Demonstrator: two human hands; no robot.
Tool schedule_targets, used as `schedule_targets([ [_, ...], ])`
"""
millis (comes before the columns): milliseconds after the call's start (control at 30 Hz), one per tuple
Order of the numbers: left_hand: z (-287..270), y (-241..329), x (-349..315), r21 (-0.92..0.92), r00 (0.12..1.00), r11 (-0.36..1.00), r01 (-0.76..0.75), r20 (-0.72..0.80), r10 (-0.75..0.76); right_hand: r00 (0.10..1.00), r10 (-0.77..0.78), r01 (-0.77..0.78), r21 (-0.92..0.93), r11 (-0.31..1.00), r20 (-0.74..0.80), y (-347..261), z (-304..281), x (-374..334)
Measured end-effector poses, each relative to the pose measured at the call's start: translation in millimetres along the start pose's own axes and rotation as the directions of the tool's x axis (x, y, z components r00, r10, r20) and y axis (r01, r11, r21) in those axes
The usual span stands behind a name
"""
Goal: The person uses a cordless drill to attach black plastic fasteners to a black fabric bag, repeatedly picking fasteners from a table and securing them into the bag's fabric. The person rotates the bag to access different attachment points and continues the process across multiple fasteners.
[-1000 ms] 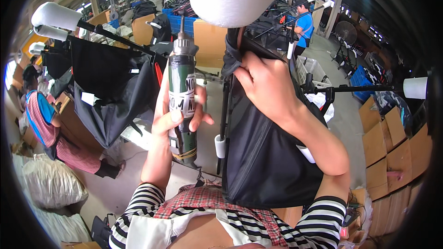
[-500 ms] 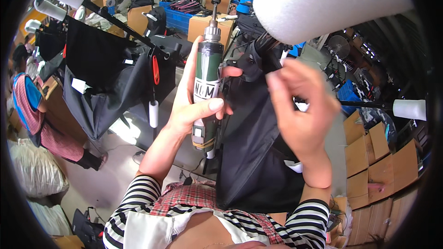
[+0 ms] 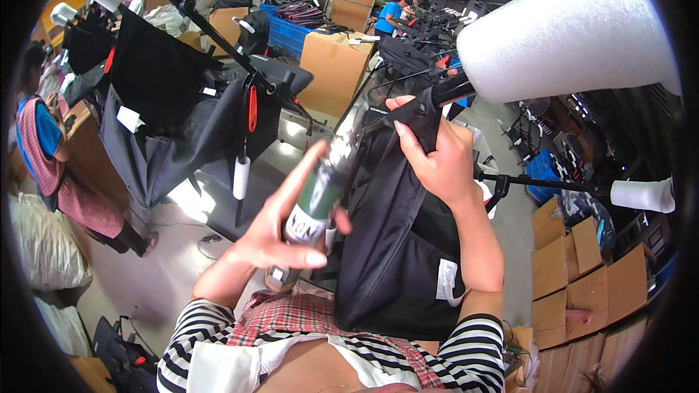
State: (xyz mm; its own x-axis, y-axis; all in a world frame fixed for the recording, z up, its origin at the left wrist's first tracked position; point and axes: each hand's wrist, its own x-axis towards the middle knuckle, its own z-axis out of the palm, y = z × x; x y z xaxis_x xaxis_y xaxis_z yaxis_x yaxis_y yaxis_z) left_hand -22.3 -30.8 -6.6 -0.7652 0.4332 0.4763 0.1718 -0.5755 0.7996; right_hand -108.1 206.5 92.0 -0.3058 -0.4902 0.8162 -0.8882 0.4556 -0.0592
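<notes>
My left hand (image 3: pixel 271 240) is closed around an electric screwdriver (image 3: pixel 317 193) with a green and black body. The tool leans up and to the right, and its tip is smeared by motion. My right hand (image 3: pixel 448 164) pinches the upper edge of the black fabric (image 3: pixel 386 262) where it meets a black frame tube (image 3: pixel 453 89). A thick white foam sleeve (image 3: pixel 568 33) covers the end of that tube. The fabric hangs down in front of me, with a white label (image 3: pixel 446 279) near its lower right. Some fingertips of my right hand are hidden behind the fabric.
Another black fabric frame (image 3: pixel 164 142) with a red strap stands at the left. Beyond it a person in a checked apron (image 3: pixel 80 196) stands. At the right are a foam-tipped bar (image 3: pixel 641 195) and open cardboard boxes (image 3: pixel 593 273). A cardboard box (image 3: pixel 335 73) stands ahead.
My left hand has lowered the screwdriver and tilted it rightward. My right hand, blurred and apart before, has moved up and taken hold of the fabric edge by the tube.
</notes>
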Motion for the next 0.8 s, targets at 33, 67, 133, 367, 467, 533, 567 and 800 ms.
schedule_targets([
  [33,0.1,-3.0,-6.3,0.023,0.998,0.998,0.051,0.021,-0.052,1.0,0.005,-0.005,0.007,1.0,0.009,-0.7,-0.7,0.3],
  [67,0.1,-5.9,-9.8,0.048,0.994,0.994,0.102,0.041,-0.104,1.0,0.011,-0.011,0.013,1.0,0.017,-0.9,-2.6,1.5],
  [133,5.1,-11.5,-6.5,0.077,0.994,0.992,0.104,0.021,-0.106,1.0,0.003,-0.003,0.021,1.0,0.023,-0.7,-2.6,3.5],
  [367,14.0,-17.0,2.0,0.018,0.995,0.995,0.096,0.038,-0.097,1.0,-0.002,0.002,0.009,1.0,-0.007,-0.3,0.7,-1.1],
  [467,23.4,-18.3,-0.9,-0.093,0.99,0.987,0.131,0.062,-0.125,1.0,0.02,-0.019,0.012,1.0,-0.021,1.3,4.8,-4.4],
  [533,28.9,-21.9,0.2,-0.18,0.992,0.976,0.12,0.068,-0.109,0.999,-0.007,0.007,0.006,1.0,-0.041,3.4,7.1,-3.4],
  [567,30.2,-23.3,0.0,-0.168,0.993,0.98,0.105,0.068,-0.095,0.998,-0.034,0.034,0.003,0.999,-0.054,4.4,8.6,-2.7],
  [800,39.9,-29.8,5.3,-0.393,0.991,0.912,0.12,0.105,-0.085,0.999,-0.019,0.018,-0.021,1.0,-0.026,1.6,4.9,-5.1],
])
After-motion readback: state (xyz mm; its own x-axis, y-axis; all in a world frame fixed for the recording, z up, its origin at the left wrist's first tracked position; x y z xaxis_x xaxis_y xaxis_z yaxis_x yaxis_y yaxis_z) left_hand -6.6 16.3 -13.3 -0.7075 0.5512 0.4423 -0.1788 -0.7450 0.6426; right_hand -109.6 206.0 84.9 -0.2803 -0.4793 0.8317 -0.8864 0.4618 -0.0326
